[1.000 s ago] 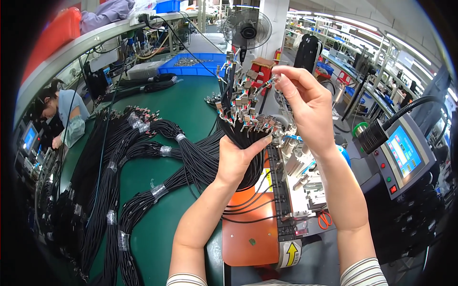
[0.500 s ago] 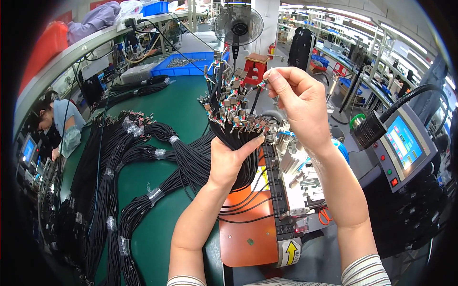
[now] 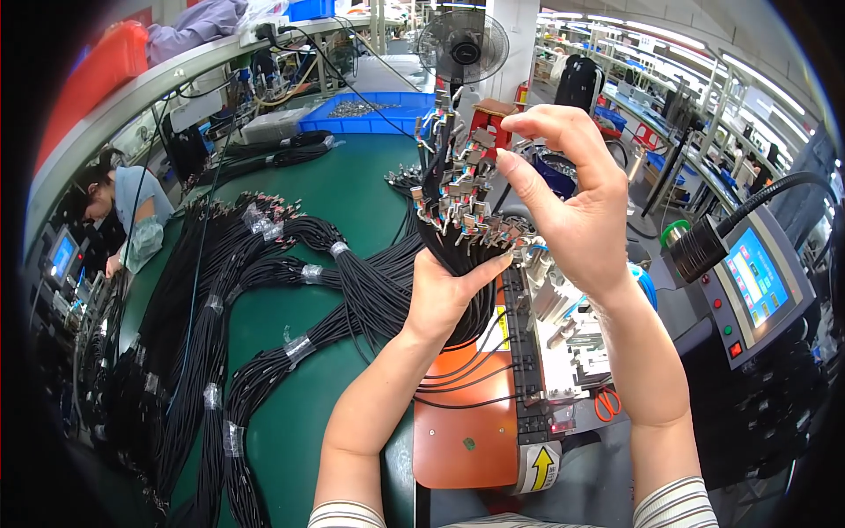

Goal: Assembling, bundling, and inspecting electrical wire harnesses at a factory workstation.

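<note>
My left hand [image 3: 440, 295] is wrapped round a thick bundle of black cables [image 3: 471, 310]. Above the fist, the cable ends fan out with small metal connectors [image 3: 466, 198] and short coloured wires. My right hand [image 3: 576, 194] is raised just right of these connectors, thumb and forefinger apart with nothing between them. Under the bundle, an orange-brown plate [image 3: 462, 440] carries a few single cables [image 3: 466, 387] that run to a black rail [image 3: 525, 370]. Beside the rail stands a brightly lit machine fixture [image 3: 568, 339].
Tied black cable bundles [image 3: 352, 282] cover much of the green table [image 3: 290, 440]. A blue tray [image 3: 378, 114] of small metal parts sits at the back. At the right is a control screen [image 3: 755, 273]; orange-handled scissors [image 3: 607, 405] lie near the fixture. Another person [image 3: 136, 202] works at far left.
My right thumb and forefinger have parted from the connector end they were pinching. My left hand keeps its hold on the cables. The whole view has shifted slightly.
</note>
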A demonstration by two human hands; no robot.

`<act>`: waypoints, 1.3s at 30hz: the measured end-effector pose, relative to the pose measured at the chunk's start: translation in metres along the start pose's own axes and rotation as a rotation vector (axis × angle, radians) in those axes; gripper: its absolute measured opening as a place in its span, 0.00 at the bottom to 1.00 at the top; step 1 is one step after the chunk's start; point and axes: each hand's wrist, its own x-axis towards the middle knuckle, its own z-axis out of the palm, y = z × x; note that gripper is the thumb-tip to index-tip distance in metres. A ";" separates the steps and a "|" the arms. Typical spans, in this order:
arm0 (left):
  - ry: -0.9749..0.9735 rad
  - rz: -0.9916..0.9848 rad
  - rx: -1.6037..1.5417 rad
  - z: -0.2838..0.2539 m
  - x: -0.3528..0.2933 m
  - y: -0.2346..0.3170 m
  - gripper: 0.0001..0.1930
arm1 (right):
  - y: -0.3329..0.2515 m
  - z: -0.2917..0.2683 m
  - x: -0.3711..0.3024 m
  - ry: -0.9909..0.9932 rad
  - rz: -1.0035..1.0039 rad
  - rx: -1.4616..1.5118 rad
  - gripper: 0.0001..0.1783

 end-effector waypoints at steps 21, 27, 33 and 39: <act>-0.034 0.022 0.051 -0.007 0.003 -0.013 0.20 | 0.001 0.022 0.010 -0.289 -0.143 -0.121 0.08; -0.045 0.009 -0.015 -0.004 0.003 -0.011 0.17 | 0.004 0.022 0.007 -0.108 -0.030 -0.015 0.07; -0.050 0.027 -0.016 -0.003 0.005 -0.017 0.17 | -0.003 0.006 -0.011 0.081 -0.049 -0.039 0.08; -0.073 0.000 0.004 -0.006 0.005 -0.019 0.18 | -0.042 -0.028 -0.081 -0.100 -0.013 -0.007 0.16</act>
